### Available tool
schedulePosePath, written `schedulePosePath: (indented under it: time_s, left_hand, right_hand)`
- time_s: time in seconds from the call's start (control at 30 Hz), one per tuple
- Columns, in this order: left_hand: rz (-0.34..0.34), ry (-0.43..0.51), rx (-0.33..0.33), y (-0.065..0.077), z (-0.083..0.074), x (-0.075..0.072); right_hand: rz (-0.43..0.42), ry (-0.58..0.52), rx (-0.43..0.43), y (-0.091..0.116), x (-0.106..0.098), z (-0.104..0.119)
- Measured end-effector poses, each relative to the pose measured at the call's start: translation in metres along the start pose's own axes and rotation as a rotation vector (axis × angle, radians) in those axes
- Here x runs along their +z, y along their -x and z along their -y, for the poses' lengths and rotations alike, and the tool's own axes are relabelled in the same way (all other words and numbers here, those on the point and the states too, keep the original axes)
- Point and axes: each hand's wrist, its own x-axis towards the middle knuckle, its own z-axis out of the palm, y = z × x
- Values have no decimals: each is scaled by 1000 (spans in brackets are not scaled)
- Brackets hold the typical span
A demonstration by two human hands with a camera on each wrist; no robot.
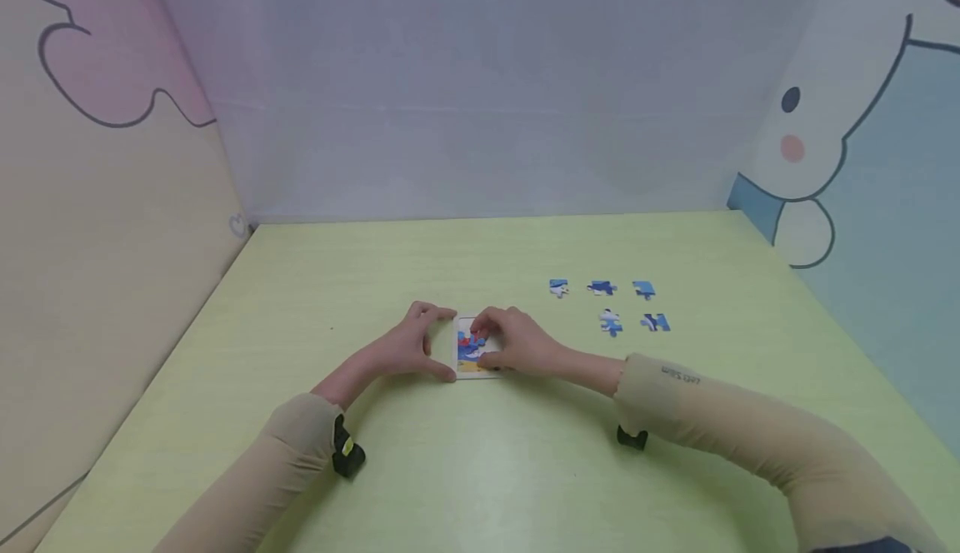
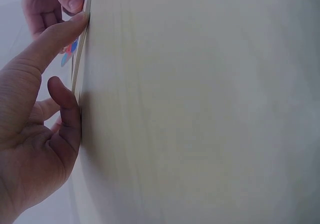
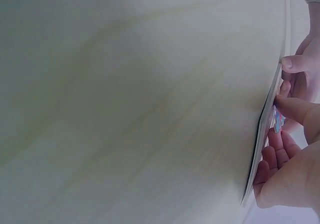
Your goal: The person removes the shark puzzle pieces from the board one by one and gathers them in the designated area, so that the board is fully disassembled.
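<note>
A small white-edged puzzle board lies on the table, partly filled with blue, red and yellow picture pieces. My left hand holds it by its left side, thumb at the near corner and index finger at the far one. Over the board, my right hand pinches a blue and red puzzle piece between thumb and fingers. The right wrist view shows that puzzle piece tilted at the board's surface. Fingers cover the right part of the board, so whether the piece sits in a slot I cannot tell.
Several loose blue and white puzzle pieces lie in two rows to the right of and beyond the board. The pale green table meets a plain back wall and printed side panels.
</note>
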Motion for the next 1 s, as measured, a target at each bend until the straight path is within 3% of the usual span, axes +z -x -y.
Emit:
schedulePosePath:
  time_s: [0.5,1.0]
  left_hand:
    - [1,21,7,2,-1,-1]
    - [4,19,-22,1,-2,-1]
  right_hand:
    - [-38,3,45,-8,0,-2]
    - [-118,15,50,0,-12,-20]
